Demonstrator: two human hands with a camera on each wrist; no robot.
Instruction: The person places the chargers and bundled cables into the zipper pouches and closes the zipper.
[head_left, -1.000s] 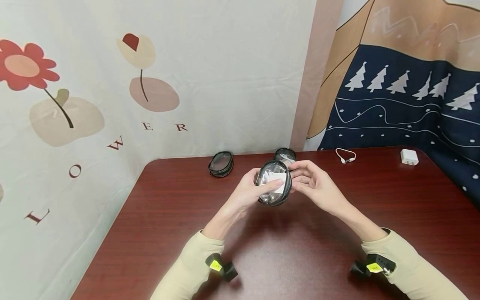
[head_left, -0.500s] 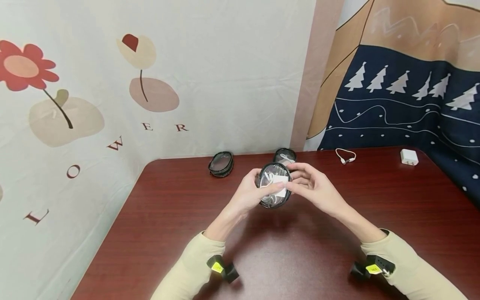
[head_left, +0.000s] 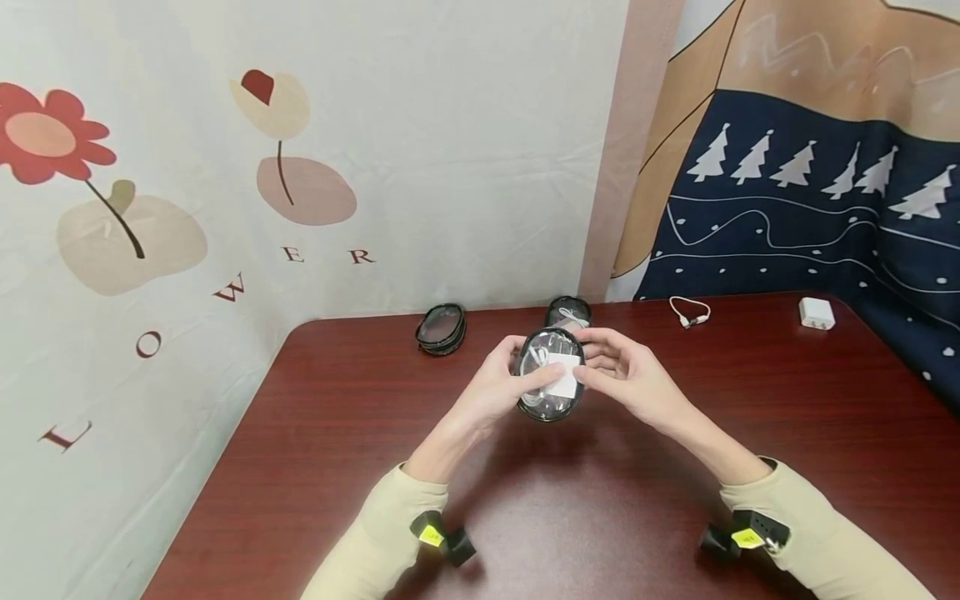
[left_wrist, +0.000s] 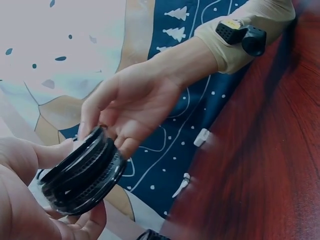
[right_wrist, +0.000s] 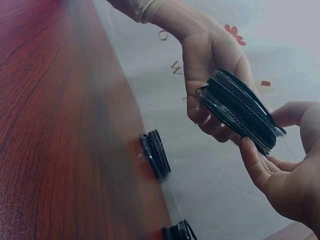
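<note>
A small oval zip pouch [head_left: 551,407] with a clear face and black rim is held above the table. Through the clear face show a white cable and a flat white square. My left hand [head_left: 497,387] grips its left side, thumb across the front. On the opposite side my right hand [head_left: 636,377] pinches the rim between thumb and fingers. Both wrist views show the black zipped side of the pouch [left_wrist: 82,172], and its zip pull lies near the left palm in the right wrist view. Some fingertips are hidden behind the pouch.
Along the back edge of the reddish-brown table [head_left: 315,433] lie a second black-rimmed pouch [head_left: 441,330] and a third pouch [head_left: 567,312] with a white cable in it. Farther right are a short white cable [head_left: 690,313] and a white charger block [head_left: 817,313]. Printed curtains hang behind.
The pouch has turned its clear face more toward the head camera and sunk slightly. My right thumb has come round onto its near rim. The things on the table have stayed put.
</note>
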